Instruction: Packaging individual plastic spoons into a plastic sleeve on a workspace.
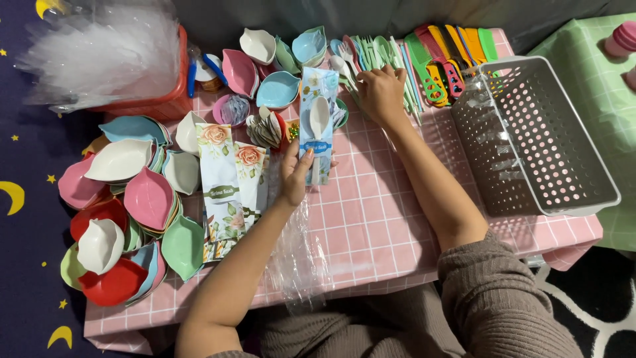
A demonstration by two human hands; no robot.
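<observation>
Packing spoons at a pink desk (371, 219).
Left hand (295, 176) clamped on a spoon packet (317, 126); right hand (381, 93) curled among loose cutlery (361, 56), beside an open stretch of desk before the basket (530, 132).

Pretty bright, even indoor light from above, so the pink checked bench (371, 219) only gets soft, short shadows under the arms. There's white glare on the clear plastic bags (99, 56) top left. Focus is sharp mid-frame, with mild wide-angle bending toward the edges.

My left hand (296, 174) holds a floral card with a white spoon (317, 126) at frame centre, while my right hand (379, 93) rests on pastel cutlery (361, 53) above.
</observation>
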